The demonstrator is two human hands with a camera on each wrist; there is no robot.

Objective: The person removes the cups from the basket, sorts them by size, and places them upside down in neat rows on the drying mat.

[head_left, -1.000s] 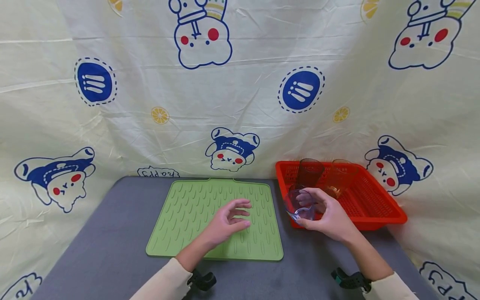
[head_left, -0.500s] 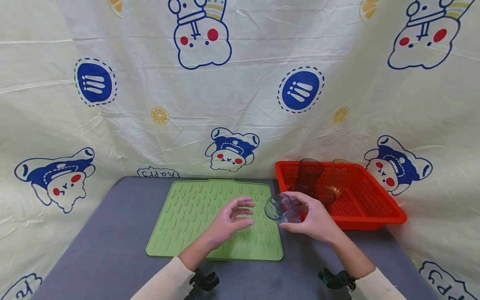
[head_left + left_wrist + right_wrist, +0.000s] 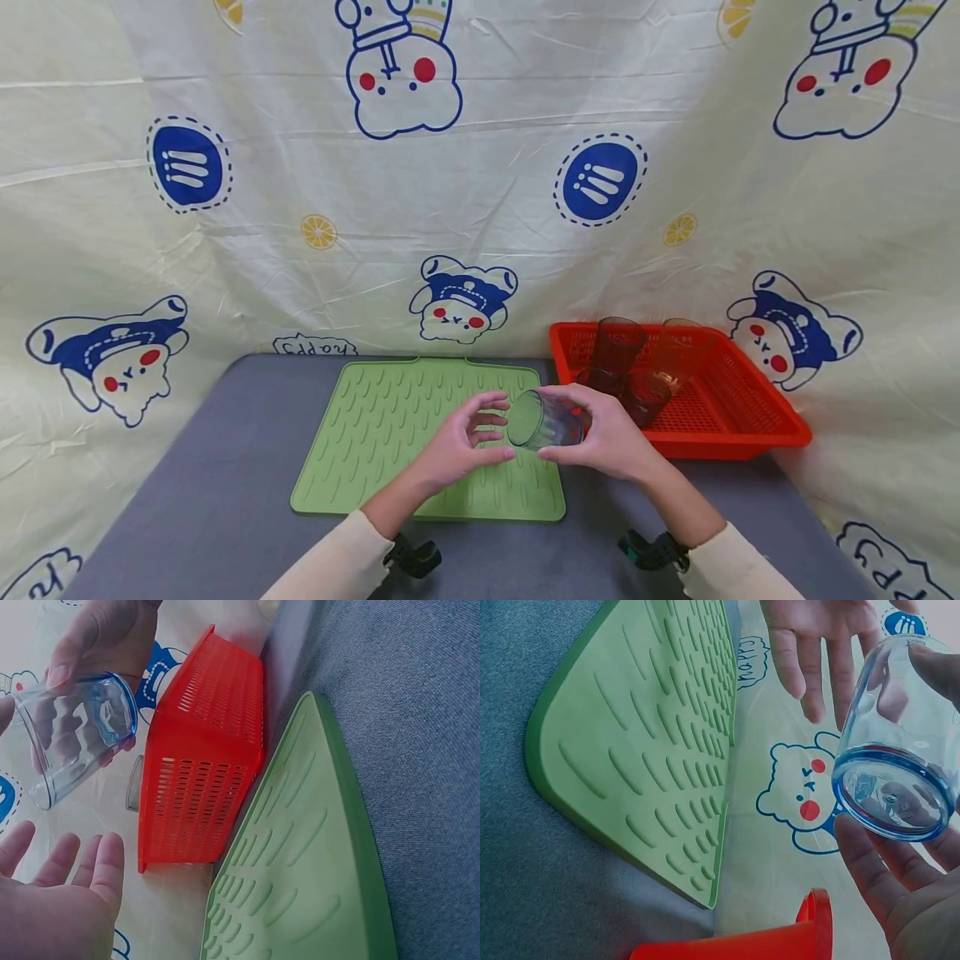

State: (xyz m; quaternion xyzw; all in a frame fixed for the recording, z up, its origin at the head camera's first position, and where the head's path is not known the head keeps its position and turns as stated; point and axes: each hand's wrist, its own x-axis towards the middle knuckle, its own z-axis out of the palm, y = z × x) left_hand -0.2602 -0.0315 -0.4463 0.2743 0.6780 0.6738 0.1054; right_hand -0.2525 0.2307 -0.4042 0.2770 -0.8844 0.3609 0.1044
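Observation:
A clear, bluish drinking glass [image 3: 557,423] is held in the air over the right side of the green ridged mat [image 3: 397,450]. My right hand [image 3: 611,437] grips it near its base, thumb on one side and fingers on the other. The glass lies tilted on its side, its mouth toward my left hand [image 3: 461,442]. That hand is spread beside the rim with the fingers parted, holding nothing. In the left wrist view, the glass [image 3: 79,735] shows its thick blue-tinted base at the right-hand fingers. The right wrist view shows the same base close up.
A red perforated plastic basket [image 3: 738,442] stands right of the mat. Several dark or amber-looking glasses are in it, including a tall glass [image 3: 618,346] at the back. A patterned white sheet [image 3: 480,183] hangs behind the grey cloth-covered table [image 3: 217,467].
My right hand has carried the glass leftward from the basket's front edge to over the mat, turning its mouth toward my left hand. The left hand has shifted only slightly right.

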